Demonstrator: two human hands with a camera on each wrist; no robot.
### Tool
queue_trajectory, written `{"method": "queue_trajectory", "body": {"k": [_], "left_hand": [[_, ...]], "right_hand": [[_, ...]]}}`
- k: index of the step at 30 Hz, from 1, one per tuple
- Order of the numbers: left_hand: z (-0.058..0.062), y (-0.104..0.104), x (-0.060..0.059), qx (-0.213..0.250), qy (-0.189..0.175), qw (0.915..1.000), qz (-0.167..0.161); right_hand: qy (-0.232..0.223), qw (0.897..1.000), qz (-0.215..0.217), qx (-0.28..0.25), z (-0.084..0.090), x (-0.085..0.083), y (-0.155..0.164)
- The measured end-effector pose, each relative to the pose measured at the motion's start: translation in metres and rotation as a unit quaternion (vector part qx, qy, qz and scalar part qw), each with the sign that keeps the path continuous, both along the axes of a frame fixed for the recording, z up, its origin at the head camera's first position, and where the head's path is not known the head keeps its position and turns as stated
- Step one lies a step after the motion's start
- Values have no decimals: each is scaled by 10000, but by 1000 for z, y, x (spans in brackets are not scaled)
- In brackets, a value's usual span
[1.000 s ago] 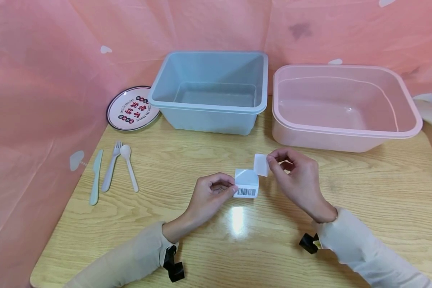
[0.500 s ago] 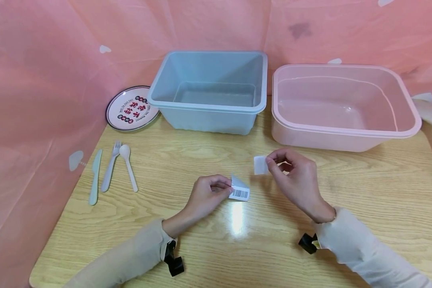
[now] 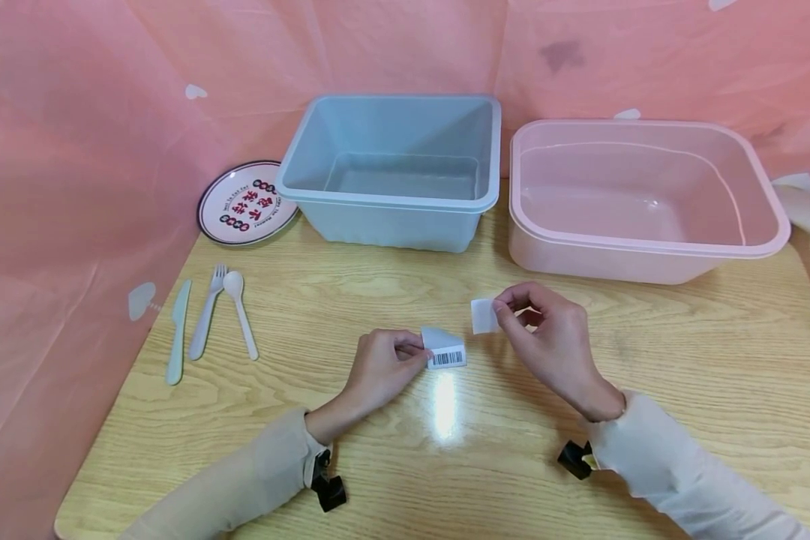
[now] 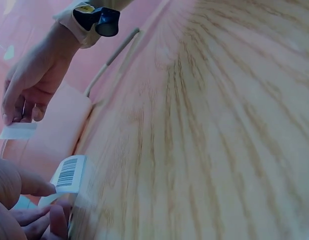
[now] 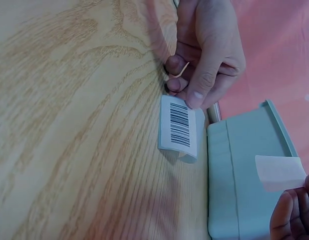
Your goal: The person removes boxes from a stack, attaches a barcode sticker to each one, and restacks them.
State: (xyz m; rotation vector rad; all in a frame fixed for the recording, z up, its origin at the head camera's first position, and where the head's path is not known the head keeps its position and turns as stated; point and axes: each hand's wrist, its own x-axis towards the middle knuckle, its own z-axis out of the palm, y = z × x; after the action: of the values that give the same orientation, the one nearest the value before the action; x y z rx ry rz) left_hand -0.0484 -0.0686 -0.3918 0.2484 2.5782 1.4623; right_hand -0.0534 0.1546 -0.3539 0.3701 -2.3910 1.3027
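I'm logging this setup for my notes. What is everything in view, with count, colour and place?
barcode label: 1, white with black bars, table centre, pinched by left hand
blank sticker: 1, white, held above the table by right hand
blue tub: 1, pale blue, back centre
pink tub: 1, pink, back right
plate: 1, white with dark rim and red print, back left
knife: 1, pale green, left
fork: 1, pale grey-blue, left
spoon: 1, cream, left
table: 1, light wood
left hand: 1, cream sleeve
right hand: 1, cream sleeve
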Motion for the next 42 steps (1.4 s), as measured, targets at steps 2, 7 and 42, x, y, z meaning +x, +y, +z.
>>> {"method": "queue_trajectory", "body": {"k": [2, 7, 42], "left_hand": [[1, -1, 0, -47, 49, 9999, 107], [4, -4, -2, -192, 520, 9969, 561], [48, 37, -6, 1411, 620, 9880, 57]], "right_hand": [[-11, 10000, -5, 13, 0, 0, 0], [9, 10000, -26, 3, 0, 0, -1], [792, 9945, 621, 300, -3, 3, -15]]}}
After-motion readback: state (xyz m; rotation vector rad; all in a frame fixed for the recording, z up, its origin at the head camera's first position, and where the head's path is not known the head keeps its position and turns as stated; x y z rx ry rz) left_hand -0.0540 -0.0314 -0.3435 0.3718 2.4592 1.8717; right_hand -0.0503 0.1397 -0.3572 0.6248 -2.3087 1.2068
